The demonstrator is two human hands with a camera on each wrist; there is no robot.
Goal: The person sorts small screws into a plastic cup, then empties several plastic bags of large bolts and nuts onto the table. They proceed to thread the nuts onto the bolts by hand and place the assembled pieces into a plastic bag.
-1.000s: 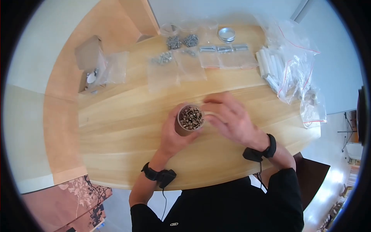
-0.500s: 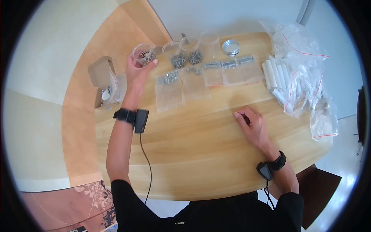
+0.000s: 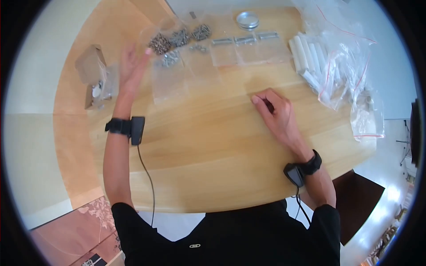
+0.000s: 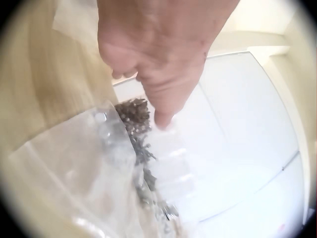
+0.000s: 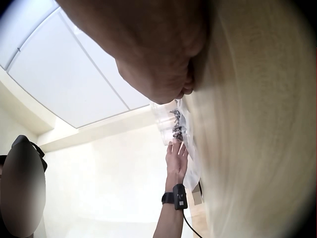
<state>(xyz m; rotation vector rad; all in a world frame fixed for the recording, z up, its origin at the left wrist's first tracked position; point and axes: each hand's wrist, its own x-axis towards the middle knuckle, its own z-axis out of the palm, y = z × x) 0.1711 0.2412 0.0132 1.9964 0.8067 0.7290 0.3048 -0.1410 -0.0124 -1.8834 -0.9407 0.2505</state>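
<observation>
At the back left of the table, a clear plastic cup of brownish screws (image 3: 159, 44) stands beside two clear cups of grey screws (image 3: 179, 38). My left hand (image 3: 132, 66) is just left of the brownish screws, its fingers loosely extended and nothing held in them. In the left wrist view the thumb (image 4: 163, 119) reaches close by the same screws (image 4: 134, 115). My right hand (image 3: 277, 113) rests on the bare wood at the right of the middle, its fingers loosely curled around nothing. From the right wrist camera, the left hand (image 5: 177, 161) shows spread fingers near the cups.
Clear bags with small hardware (image 3: 171, 82) lie before the cups. Bags of long bolts (image 3: 244, 42) sit further right, below stacked metal lids (image 3: 247, 20). White tubes (image 3: 306, 55) and crumpled plastic bags (image 3: 346, 57) fill the right side. An open cardboard box (image 3: 91, 73) stands at the left.
My left hand carried the cup of brownish screws from the middle to the back left, set it beside the other cups and let go. The right hand drew away from the cup and settled on the table.
</observation>
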